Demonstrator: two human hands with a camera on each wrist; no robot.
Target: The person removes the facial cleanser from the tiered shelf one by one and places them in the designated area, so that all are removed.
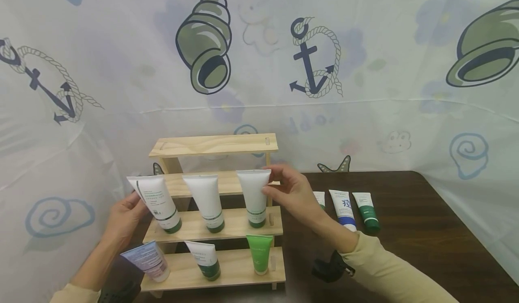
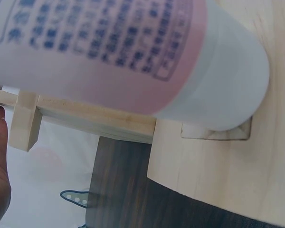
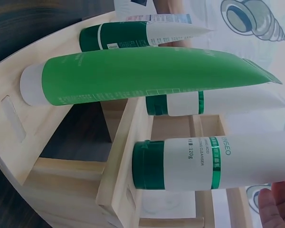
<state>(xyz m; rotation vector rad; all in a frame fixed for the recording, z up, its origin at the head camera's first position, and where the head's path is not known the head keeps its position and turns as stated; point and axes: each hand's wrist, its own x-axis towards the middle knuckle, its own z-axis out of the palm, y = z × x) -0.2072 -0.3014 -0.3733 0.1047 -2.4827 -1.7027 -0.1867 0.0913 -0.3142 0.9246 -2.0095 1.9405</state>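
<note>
On the middle tier of a wooden stand stand three white tubes with green caps. My left hand [image 1: 125,215] is at the upper left edge of the left white tube [image 1: 158,201], its fingertips partly hidden behind it, gripping that edge. My right hand [image 1: 293,195] pinches the upper right edge of the right white tube [image 1: 254,197], thumb at the near side, and its cap rests on the shelf. Between them is the middle white tube [image 1: 206,199], untouched. The right wrist view shows the right hand's fingers [image 3: 274,204] beside the right tube's upper body.
The lowest tier bears a pink-and-blue tube [image 1: 149,261], a white-and-green tube [image 1: 205,259] and a bright green tube [image 1: 259,253]. The stand's top board [image 1: 215,145] holds nothing. Several tubes, including a blue-banded one [image 1: 343,209], lie on the dark table [image 1: 430,235] at right. A patterned curtain [image 1: 259,109] hangs behind.
</note>
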